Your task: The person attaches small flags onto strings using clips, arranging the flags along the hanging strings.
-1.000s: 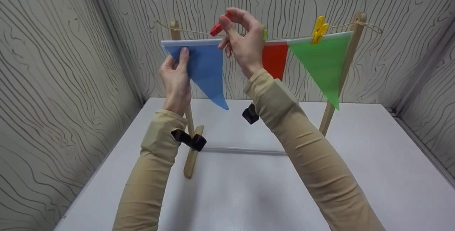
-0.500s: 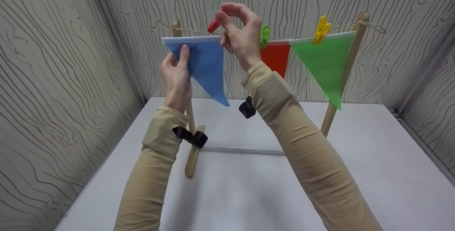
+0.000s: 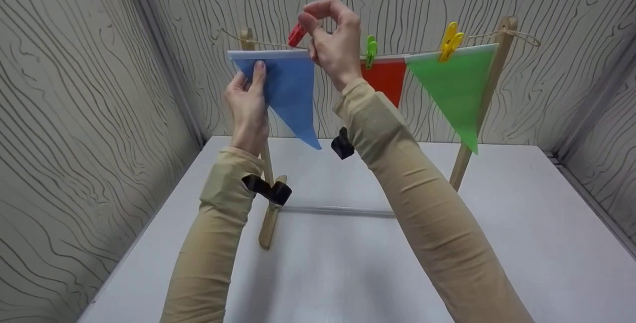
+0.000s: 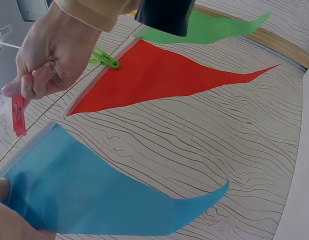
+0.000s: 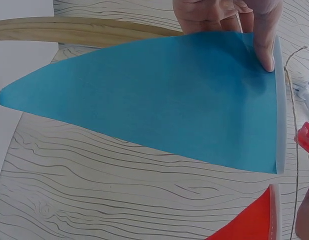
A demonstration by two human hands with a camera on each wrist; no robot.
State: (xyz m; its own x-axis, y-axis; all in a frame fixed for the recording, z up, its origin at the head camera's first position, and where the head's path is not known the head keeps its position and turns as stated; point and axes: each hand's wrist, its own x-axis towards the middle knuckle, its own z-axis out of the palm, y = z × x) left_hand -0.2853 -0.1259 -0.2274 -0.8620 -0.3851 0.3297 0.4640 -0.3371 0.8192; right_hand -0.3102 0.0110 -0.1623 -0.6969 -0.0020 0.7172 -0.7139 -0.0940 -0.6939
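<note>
My left hand (image 3: 247, 107) pinches a blue triangular pennant (image 3: 292, 89) near its top left, thumb in front and fingers behind. The pennant's white top band lies just below the string (image 5: 293, 107) in the head view. My right hand (image 3: 334, 44) pinches a red clothespin (image 3: 297, 35) between thumb and index finger, its nose pointing down at the string above the blue pennant. In the left wrist view the red clothespin (image 4: 18, 115) hangs close beside the string. To the right, a green clothespin (image 3: 371, 52) grips the top of a red pennant (image 3: 385, 79).
A yellow clothespin (image 3: 451, 42) fastens a green pennant (image 3: 454, 89) near the right wooden post (image 3: 489, 89). The left post (image 3: 267, 164) stands behind my left forearm on a wooden foot (image 3: 268, 228). A clear rod (image 3: 338, 211) runs low across the white table (image 3: 318, 273).
My right hand has moved up and slightly left with the red clothespin, which now points more steeply down. The left hand has lifted the blue pennant slightly towards the string.
</note>
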